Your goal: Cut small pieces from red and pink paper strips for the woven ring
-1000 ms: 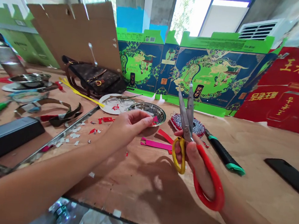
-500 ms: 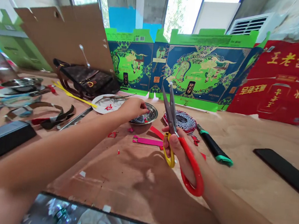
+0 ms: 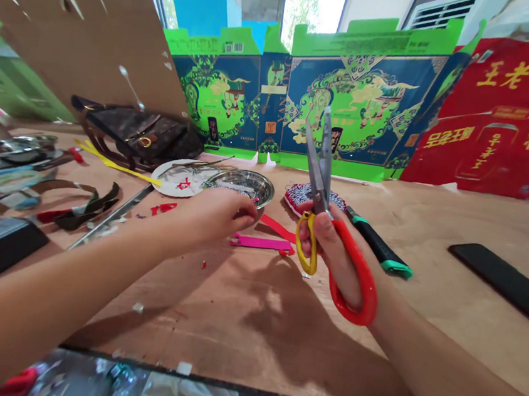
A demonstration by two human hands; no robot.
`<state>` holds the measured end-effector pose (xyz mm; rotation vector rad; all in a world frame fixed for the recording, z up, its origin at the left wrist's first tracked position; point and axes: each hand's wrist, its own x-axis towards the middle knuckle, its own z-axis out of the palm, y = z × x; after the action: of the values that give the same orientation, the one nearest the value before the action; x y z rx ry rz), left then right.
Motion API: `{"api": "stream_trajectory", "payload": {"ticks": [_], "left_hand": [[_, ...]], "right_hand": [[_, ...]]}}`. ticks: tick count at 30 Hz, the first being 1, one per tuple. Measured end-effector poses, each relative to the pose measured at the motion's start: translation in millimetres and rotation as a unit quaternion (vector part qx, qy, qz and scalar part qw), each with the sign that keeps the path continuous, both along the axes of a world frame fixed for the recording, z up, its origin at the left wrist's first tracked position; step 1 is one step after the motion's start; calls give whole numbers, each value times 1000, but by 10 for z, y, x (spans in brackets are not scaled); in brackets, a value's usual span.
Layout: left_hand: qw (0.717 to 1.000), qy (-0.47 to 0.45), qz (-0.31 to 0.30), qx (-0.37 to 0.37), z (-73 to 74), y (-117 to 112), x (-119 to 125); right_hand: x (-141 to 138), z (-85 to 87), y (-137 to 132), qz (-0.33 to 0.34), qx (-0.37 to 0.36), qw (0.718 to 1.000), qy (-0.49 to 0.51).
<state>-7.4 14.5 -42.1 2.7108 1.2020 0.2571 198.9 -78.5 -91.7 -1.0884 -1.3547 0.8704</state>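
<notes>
My left hand (image 3: 213, 214) hangs just above the table in front of a steel dish (image 3: 242, 186), fingers curled; anything in them is hidden. My right hand (image 3: 329, 252) grips scissors (image 3: 319, 163) with red and yellow handles (image 3: 354, 283), blades pointing up. Below the left fingers lie a pink strip (image 3: 260, 243) and a red strip (image 3: 278, 228). Behind the blades sits a round blue-and-white patterned piece (image 3: 314, 200). A black-and-green knife (image 3: 376, 243) lies to the right of my right hand.
A white plate (image 3: 176, 179) and red scraps (image 3: 164, 208) lie left of the dish, near a steel ruler (image 3: 111, 215). A handbag (image 3: 134, 132) stands behind them. Printed flattened cartons (image 3: 360, 101) stand along the plywood table's (image 3: 423, 303) back. A black strip (image 3: 506, 277) lies right.
My left hand has drawn back from over the dish toward me. The scissors stay upright in my right hand. The whole view has swung a little, so the table's contents sit further left.
</notes>
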Motion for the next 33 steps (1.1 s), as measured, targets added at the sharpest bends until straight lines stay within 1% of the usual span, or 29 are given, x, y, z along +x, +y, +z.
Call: {"api": "stream_trajectory", "payload": {"ticks": [2,4,7,10,13,16,18,22,25,27,30,33], "left_hand": [[999,27,-21,-4,-105,-106,-42],[998,50,-49,2,-237,-143,-73],[996,69,-60,16,-420,-112,-83],[996,58,-64,18,-525,-72,-62],[997,39,-72,8,-542,-81,-59],[997,23,-69,-9,-517,-105,-92],[997,18,-77,-14,-508,-102,-111],[995,36,-92,26,-531,-49,-69],[989,83,-94,79,-558,-30,11],[985,108,-90,103,-564,-46,51],[983,112,-93,112,-550,-91,67],[983,118,-88,105,-532,-117,61]], "right_hand": [[36,31,18,16,-14,999,48],[71,55,36,18,-10,997,77],[107,69,54,-1,3,996,94],[113,57,50,-4,7,996,87],[93,42,22,0,4,998,61],[66,43,-17,-3,-3,1000,30],[51,49,-37,-6,-10,1000,22],[34,31,-41,8,-27,999,42],[32,-4,-26,16,-29,999,41],[29,-19,-23,10,-21,999,33],[19,-15,-34,-6,-10,1000,18],[9,-9,-45,-9,-5,1000,7]]}}
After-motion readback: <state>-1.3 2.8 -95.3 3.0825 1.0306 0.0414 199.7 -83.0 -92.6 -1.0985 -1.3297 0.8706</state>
